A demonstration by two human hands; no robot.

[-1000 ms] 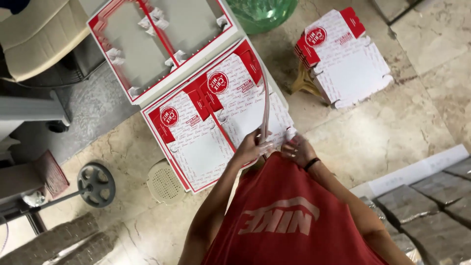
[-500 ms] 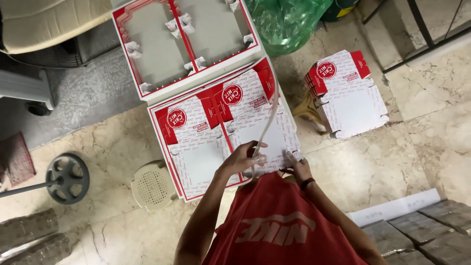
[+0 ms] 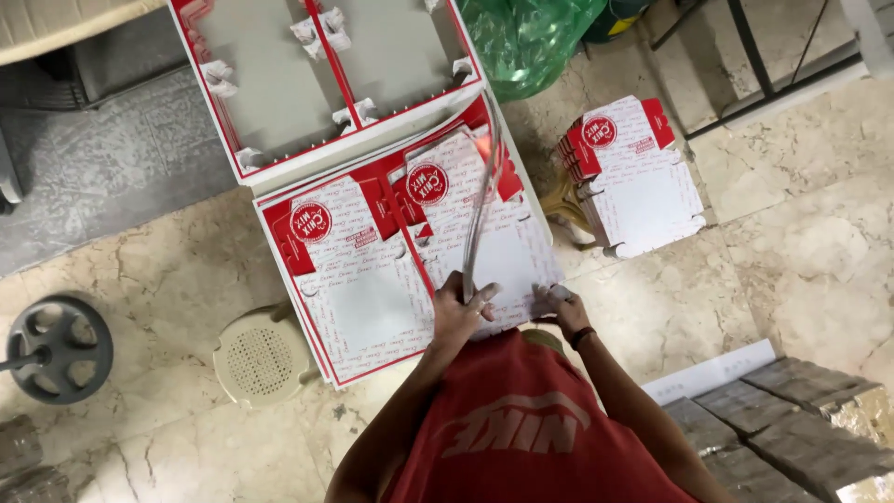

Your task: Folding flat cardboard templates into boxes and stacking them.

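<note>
My left hand (image 3: 463, 312) grips the near edge of a flat red-and-white cardboard box blank (image 3: 480, 200), which stands on edge and bows slightly, so I see it edge-on. It rises from a stack of flat box blanks (image 3: 358, 279) lying side by side in front of me. My right hand (image 3: 562, 307), with a dark band on the wrist, lies with bent fingers on the near right corner of that stack. Whether it pinches a sheet is unclear. My red shirt (image 3: 521, 438) hides what is below the hands.
A large opened sheet with grey insides (image 3: 279, 84) lies beyond the stack. A second pile of blanks (image 3: 643, 182) sits on a stool at right, with a green plastic bag (image 3: 531, 37) behind it. A beige stool (image 3: 261, 356), a grey wheel (image 3: 56, 349) and stone blocks (image 3: 801, 419) lie around.
The view has shifted, so the stacks sit lower and more to the right. The held blank has risen to stand more upright. Both hands stay at the stack's near edge.
</note>
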